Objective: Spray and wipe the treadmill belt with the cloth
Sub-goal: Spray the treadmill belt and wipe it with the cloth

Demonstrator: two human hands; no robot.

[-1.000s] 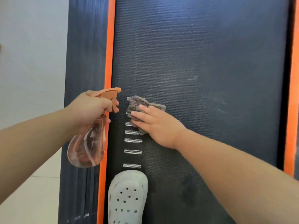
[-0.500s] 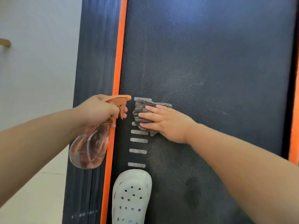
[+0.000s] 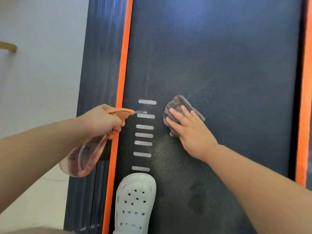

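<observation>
Left grip (image 3: 101, 120) on spray bottle (image 3: 82, 157), cloth (image 3: 177, 103) slid rightward

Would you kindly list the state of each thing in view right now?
spray bottle: tilted, nozzle over the belt, faint mist at its tip
left hand: grips the spray bottle
cloth: crumpled, lying on the belt
right hand: straight fingers press the cloth
treadmill belt: streaked, blotchy
shoe: standing on the belt

A white perforated clog (image 3: 135, 203) sits at the bottom edge; pale tiled floor (image 3: 33, 191) lies left, a wooden piece (image 3: 8, 46) farther up
</observation>
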